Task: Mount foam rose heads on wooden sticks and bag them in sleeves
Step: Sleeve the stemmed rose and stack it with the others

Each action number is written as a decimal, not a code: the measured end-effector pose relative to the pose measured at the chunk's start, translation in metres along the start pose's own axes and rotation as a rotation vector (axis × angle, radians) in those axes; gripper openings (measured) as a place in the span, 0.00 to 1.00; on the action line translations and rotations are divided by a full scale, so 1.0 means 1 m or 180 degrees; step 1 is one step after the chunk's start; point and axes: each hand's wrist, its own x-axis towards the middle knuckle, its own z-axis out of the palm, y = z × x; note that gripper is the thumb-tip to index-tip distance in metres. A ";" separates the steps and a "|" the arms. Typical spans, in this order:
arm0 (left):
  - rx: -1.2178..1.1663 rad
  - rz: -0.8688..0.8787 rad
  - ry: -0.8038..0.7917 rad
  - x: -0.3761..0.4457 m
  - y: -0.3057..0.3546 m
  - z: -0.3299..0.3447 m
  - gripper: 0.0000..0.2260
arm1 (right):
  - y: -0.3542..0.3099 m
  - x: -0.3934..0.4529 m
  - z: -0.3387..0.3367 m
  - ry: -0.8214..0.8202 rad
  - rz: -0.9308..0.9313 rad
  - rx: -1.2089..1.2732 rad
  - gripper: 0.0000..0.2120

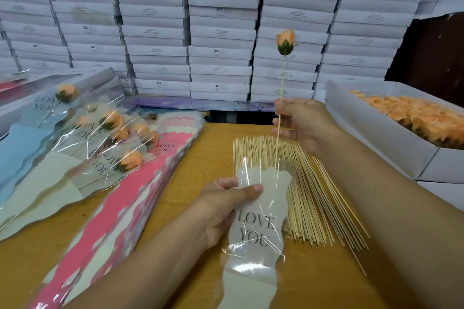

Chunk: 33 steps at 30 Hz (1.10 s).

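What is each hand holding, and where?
The right hand pinches the rose's wooden stick near mid-length. The left hand grips the "LOVE YOU" sleeve near its open top edge.

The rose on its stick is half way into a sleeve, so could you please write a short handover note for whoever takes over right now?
Left hand: pinches the top of the cream sleeve, mouth held open.
Right hand: pinches the stick with the orange rose on top; the stick's lower end is just inside the sleeve's mouth.
Done: head mounted; finished bagged roses lie on the left.
Left: slide this rose fully in and add it to that pile.
Supplies: loose sticks on the table, rose heads in the box on the right, empty sleeves on the left.
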 end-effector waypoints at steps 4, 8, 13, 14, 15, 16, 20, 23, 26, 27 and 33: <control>-0.0101 0.0020 -0.0034 0.002 -0.001 -0.001 0.35 | 0.006 -0.003 0.000 -0.0063 0.0072 -0.0024 0.03; -0.0091 0.0045 -0.0046 0.004 -0.002 -0.003 0.33 | 0.013 -0.008 0.003 -0.0160 0.0125 0.0041 0.07; 0.0063 0.0039 -0.0114 0.004 -0.003 -0.004 0.25 | 0.016 -0.010 0.005 -0.0159 0.0057 0.0012 0.04; 0.0114 0.0025 -0.0145 0.004 -0.003 -0.005 0.25 | 0.012 -0.008 0.004 -0.0112 0.0002 0.0009 0.06; 0.0145 0.0001 -0.0190 0.004 -0.003 -0.005 0.24 | 0.007 -0.005 0.002 -0.0051 -0.0048 0.0027 0.08; 0.0163 -0.0013 -0.0224 0.003 -0.003 -0.005 0.24 | 0.002 -0.003 0.001 0.0020 -0.0086 0.0055 0.09; 0.0183 0.0025 -0.0156 0.004 -0.005 -0.005 0.31 | -0.020 0.006 -0.006 0.0163 -0.0215 0.0092 0.09; 0.0165 0.0045 -0.0157 0.003 -0.004 -0.005 0.36 | -0.029 0.008 -0.008 0.0217 -0.0280 0.0136 0.09; 0.0137 0.0037 -0.0231 0.001 -0.003 -0.004 0.36 | -0.031 0.008 -0.008 0.0259 -0.0320 0.0203 0.10; 0.0133 0.0032 -0.0265 0.001 -0.003 -0.004 0.34 | -0.031 0.009 -0.008 0.0270 -0.0330 0.0234 0.10; 0.0162 0.0031 -0.0328 -0.001 -0.002 -0.003 0.30 | -0.034 0.010 -0.004 0.0310 -0.0370 0.0342 0.05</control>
